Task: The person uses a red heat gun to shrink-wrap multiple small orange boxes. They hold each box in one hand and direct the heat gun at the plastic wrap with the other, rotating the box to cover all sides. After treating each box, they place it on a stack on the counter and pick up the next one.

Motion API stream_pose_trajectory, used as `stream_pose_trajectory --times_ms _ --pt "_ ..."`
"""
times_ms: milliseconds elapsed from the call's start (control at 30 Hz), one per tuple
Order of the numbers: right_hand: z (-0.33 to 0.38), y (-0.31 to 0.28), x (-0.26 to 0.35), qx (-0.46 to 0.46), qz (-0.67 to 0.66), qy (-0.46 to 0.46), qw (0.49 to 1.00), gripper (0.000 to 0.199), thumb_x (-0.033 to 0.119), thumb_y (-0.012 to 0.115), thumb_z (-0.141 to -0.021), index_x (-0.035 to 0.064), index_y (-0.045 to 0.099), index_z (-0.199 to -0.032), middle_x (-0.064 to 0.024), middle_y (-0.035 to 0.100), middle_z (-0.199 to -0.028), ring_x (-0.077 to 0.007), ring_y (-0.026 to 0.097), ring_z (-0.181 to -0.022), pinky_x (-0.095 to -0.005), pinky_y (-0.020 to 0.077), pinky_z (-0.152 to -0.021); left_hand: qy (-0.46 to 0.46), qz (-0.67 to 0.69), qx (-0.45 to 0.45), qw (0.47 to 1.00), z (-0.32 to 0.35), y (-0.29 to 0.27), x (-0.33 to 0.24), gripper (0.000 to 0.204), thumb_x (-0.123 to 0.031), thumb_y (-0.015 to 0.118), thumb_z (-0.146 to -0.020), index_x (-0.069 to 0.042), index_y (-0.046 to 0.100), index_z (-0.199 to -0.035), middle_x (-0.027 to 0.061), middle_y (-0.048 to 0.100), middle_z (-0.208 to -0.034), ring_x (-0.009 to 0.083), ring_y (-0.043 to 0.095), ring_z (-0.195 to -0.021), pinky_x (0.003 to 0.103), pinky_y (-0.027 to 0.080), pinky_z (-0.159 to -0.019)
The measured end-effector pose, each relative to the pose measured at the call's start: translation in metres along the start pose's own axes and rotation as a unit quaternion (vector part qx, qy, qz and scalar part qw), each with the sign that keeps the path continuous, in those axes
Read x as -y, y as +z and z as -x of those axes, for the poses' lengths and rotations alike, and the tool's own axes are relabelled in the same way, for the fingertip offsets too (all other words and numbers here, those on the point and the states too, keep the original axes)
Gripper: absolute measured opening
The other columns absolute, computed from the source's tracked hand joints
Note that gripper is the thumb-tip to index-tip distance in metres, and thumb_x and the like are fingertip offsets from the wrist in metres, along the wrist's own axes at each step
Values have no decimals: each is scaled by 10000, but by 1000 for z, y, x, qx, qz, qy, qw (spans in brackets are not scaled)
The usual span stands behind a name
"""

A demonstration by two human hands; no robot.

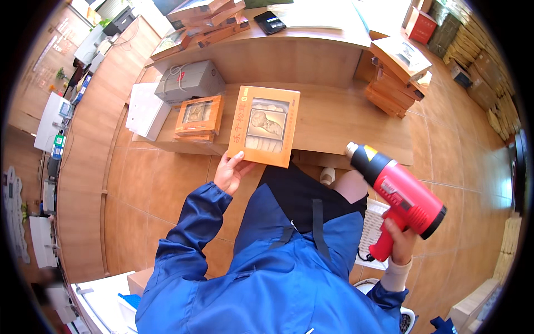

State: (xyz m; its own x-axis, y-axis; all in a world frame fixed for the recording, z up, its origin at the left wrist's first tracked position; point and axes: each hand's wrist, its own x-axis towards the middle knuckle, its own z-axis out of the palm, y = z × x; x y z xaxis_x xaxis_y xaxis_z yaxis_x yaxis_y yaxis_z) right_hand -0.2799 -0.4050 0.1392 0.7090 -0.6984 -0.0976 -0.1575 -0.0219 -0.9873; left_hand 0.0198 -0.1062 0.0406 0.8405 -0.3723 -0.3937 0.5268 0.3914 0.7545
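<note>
My left hand [232,171] grips the lower left corner of a flat orange box [265,126] with a clear window showing pale contents. The box is held up over the low wooden platform [345,119]. My right hand [399,240] is wrapped around the handle of a red and black heat gun [397,189], whose metal nozzle points up and left, toward the box but apart from it. A black cord hangs from the gun's handle.
A small stack of similar orange boxes [198,118] lies on the platform's left, beside a white box [146,110] and a grey box [189,80]. More orange boxes [396,75] are stacked at the right. A white perforated basket [371,225] stands by my right knee.
</note>
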Motion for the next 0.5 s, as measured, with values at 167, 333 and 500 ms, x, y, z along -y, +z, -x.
stream_pose_trajectory --times_ms 167,333,500 --pt "15 17 -28 114 14 85 990 319 66 678 -746 8 552 -1034 -67 602 -890 -150 584 -763 -276 490 -677 -120 121 14 985 -14 -4 13 400 -160 556 -859 -28 417 -1210 154 555 -1094 292 566 -1018 438 469 -929" --pt "18 45 -18 181 -36 99 978 303 42 692 -742 30 568 -1018 -40 602 -898 -123 567 -763 -270 476 -666 -213 143 -29 966 -16 4 26 461 -260 604 -837 -49 432 -1209 160 542 -1104 319 551 -1016 450 447 -896" --pt "13 38 -14 155 -8 78 985 304 35 688 -742 27 567 -1021 -42 602 -899 -127 570 -769 -272 478 -670 -227 123 14 966 -15 -14 38 401 -164 619 -841 -95 446 -1196 131 535 -1134 297 537 -1054 422 455 -905"
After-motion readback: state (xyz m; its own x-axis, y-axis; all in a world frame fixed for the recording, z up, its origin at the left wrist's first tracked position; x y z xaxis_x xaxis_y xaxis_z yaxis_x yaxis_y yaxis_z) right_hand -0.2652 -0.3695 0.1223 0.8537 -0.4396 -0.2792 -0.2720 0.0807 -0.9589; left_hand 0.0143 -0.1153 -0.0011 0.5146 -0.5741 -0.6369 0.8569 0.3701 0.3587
